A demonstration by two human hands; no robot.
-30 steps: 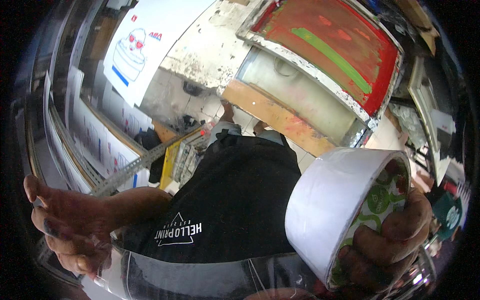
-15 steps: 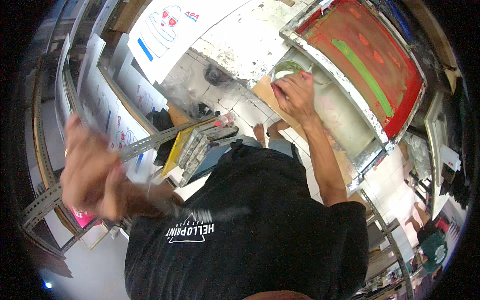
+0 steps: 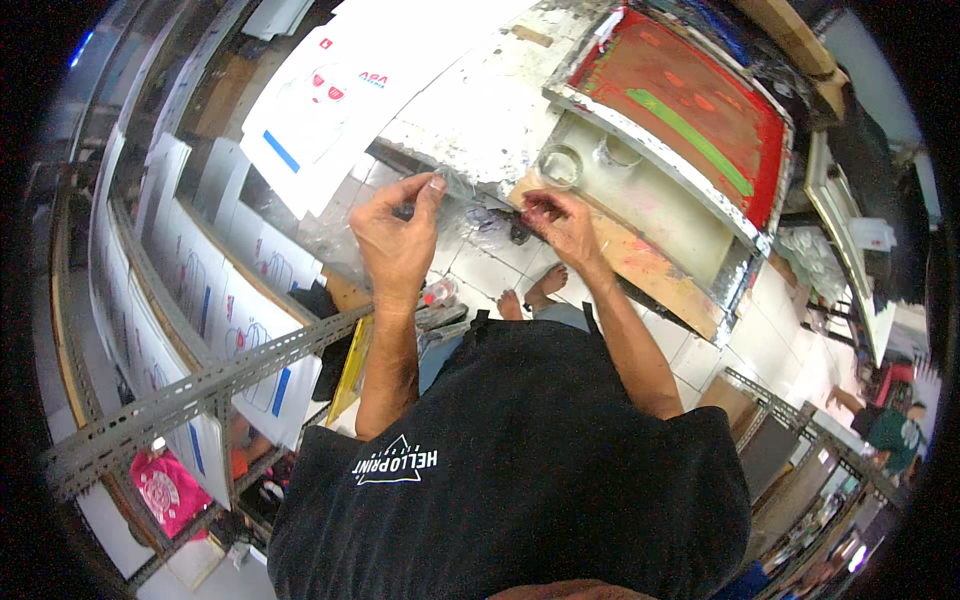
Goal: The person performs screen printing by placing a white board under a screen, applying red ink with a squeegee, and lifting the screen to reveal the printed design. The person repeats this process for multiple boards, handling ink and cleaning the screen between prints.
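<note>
Clear plastic film (image 3: 470, 215) stretches between both hands. Left hand (image 3: 395, 235) pinches one edge; right hand (image 3: 560, 225) seemingly grips the other, near a red printing screen (image 3: 690, 130).

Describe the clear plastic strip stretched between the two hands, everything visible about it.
The clear plastic strip looks thin, glossy and see-through, like tape or film, slightly crinkled and catching light. It runs roughly level between the left hand, whose thumb and fingers pinch its left end, and the right hand, which pinches the other end. It is held in the air in front of the pale, paint-stained printing table, just below a clear tape roll. Its exact edges are hard to make out.
</note>
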